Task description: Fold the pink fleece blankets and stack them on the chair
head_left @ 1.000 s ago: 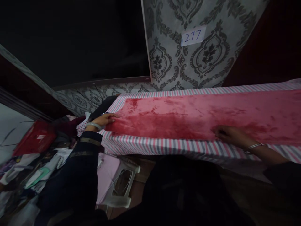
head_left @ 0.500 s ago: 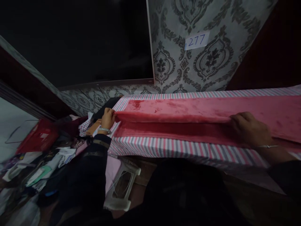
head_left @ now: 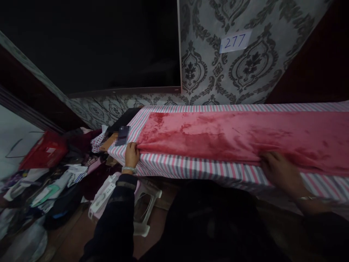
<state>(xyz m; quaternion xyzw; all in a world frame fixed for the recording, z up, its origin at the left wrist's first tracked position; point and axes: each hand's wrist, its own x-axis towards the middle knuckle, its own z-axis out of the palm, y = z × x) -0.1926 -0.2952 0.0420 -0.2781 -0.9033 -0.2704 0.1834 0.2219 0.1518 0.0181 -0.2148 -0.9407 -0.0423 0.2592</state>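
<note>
A long piece of red plush fabric (head_left: 207,134) lies folded along a surface covered by a pink, grey and white striped cloth (head_left: 174,165). At its near left corner, my left hand (head_left: 132,155) is closed, with the fabric's edge pinched in its fingers. Farther right on the near edge, my right hand (head_left: 280,173) is closed on the same fabric, its fingertips partly hidden. Darker brushed patches mark the plush. Just beyond my left hand lies a dark flat object (head_left: 122,135), its outline blurred out.
A large dark television (head_left: 109,47) hangs on the patterned wall, beside a paper marked 277 (head_left: 236,42). Clothes (head_left: 64,185) and a red basket (head_left: 45,150) fill the floor at left. A white stool (head_left: 147,209) stands below the surface's near edge.
The raised near edge of the red fabric has come down flat towards me, covering the dark fold beneath. Both hands have moved down with it, and the dark flat object is now uncovered.
</note>
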